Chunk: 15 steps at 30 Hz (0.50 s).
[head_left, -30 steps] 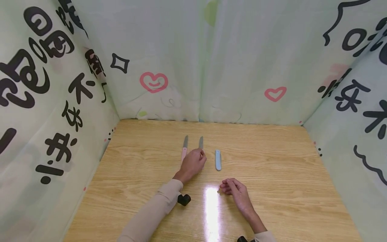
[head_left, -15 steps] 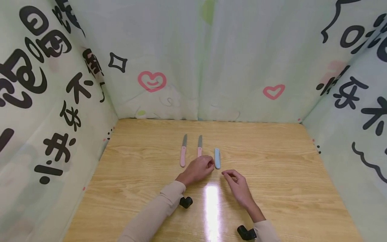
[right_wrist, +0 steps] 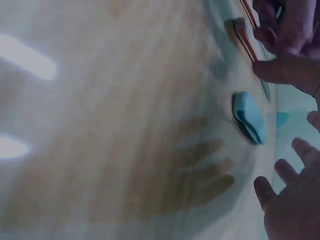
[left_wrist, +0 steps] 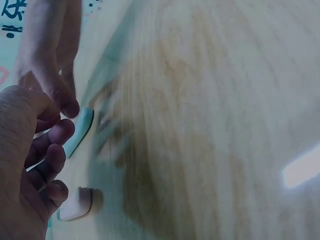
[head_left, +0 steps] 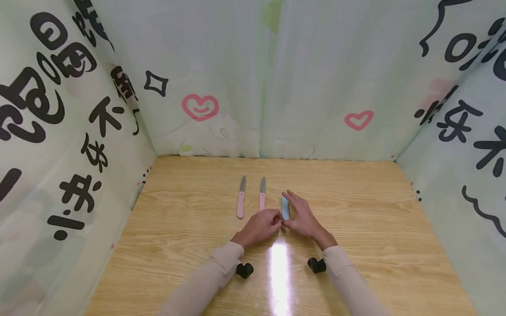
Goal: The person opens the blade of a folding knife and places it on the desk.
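Note:
A light blue folding knife (head_left: 285, 207), folded shut, lies on the table between my two hands. My right hand (head_left: 303, 216) arches over its right side with thumb and fingers spread; in the right wrist view a gap shows between these fingers and the blue knife (right_wrist: 250, 119). My left hand (head_left: 262, 226) is at the knife's near end, its fingers loosely curled and nothing seen in them. In the left wrist view its fingertips are close to my right thumb; touching I cannot tell. Two pink-handled folding knives, one farther left (head_left: 240, 204) and one nearer (head_left: 262, 195), lie unfolded, blades pointing away.
The wooden table (head_left: 375, 219) carries the knives near its middle. Pale printed curtains (head_left: 316, 87) stand at the back and both sides. A black wrist mount (head_left: 244, 271) sits below the left cuff and another black mount (head_left: 316, 265) beside the right one.
My left hand has left the middle pink knife and moved right, to the blue knife's near end. My right hand has moved forward and spread its fingers around the blue knife.

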Each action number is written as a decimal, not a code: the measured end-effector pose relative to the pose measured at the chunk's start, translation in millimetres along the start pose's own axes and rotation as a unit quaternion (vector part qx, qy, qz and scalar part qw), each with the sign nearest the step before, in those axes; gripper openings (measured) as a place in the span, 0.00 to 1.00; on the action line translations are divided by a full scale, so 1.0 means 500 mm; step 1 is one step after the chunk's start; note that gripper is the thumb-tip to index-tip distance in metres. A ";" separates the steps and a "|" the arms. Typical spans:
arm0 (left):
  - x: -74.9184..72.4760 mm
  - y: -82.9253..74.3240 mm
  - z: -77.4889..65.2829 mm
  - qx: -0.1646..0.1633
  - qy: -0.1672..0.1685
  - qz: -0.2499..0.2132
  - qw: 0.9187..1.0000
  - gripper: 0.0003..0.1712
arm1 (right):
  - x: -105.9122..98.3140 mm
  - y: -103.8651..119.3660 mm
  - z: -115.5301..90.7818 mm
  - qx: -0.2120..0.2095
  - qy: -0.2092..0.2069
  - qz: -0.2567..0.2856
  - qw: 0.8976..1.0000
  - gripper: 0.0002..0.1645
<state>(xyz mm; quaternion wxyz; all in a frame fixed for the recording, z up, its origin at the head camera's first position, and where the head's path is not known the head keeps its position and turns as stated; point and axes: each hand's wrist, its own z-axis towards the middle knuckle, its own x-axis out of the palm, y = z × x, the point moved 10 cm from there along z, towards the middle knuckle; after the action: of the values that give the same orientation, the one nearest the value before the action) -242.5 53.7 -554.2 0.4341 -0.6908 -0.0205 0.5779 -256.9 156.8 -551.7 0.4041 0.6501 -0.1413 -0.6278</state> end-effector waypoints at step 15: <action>0.001 0.014 -0.017 -0.025 0.013 -0.083 0.996 0.08 | 0.020 -0.028 0.044 0.009 0.105 -0.025 0.994 0.61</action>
<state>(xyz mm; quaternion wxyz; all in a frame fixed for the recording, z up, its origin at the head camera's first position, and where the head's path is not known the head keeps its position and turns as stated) -238.8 44.9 -559.2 0.4629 -0.7048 -0.0868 0.5306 -280.0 151.2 -566.3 0.3949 0.7193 -0.0880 -0.5647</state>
